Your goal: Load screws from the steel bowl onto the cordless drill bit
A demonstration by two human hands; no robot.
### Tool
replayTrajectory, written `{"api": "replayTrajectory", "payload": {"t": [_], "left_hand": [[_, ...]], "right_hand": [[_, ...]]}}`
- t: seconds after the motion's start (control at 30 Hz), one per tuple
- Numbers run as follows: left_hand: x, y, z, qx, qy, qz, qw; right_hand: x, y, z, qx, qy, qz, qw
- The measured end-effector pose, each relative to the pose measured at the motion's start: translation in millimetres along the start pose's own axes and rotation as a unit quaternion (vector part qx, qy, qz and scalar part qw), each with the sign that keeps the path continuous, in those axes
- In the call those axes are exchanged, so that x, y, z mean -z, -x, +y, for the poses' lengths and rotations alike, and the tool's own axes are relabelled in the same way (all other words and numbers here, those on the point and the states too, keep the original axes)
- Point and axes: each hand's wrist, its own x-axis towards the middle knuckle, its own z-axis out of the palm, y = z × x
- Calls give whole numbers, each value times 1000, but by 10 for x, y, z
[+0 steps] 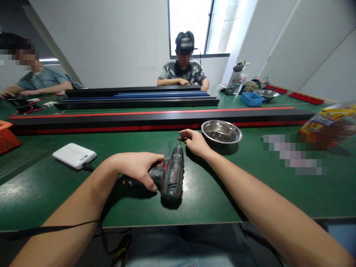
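My left hand (139, 167) is closed round the grip of a black cordless drill (172, 176), which lies on its side low over the green table. The drill's bit (180, 141) points away from me. At the tip of that bit, the bent fingers of my right hand (197, 142) are drawn together; anything between them is too small to make out. Just beyond my right hand stands a steel bowl (237, 136) with small dark screws (218, 136) inside.
A long black bar with red edges (133, 120) crosses the table (236, 193). Left are a white power bank (73, 155) and an orange basket (8, 139); right, a snack bag (330, 124). Two people sit beyond, near dark strips (139, 102) and a blue tray (251, 99).
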Motion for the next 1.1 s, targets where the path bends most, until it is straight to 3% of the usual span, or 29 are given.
{"api": "replayTrajectory", "payload": {"t": [1.1], "left_hand": [[-14,-17,-18,-2,9,13,1000]], "right_hand": [[56,7,-87,-11,38,16,999]]}}
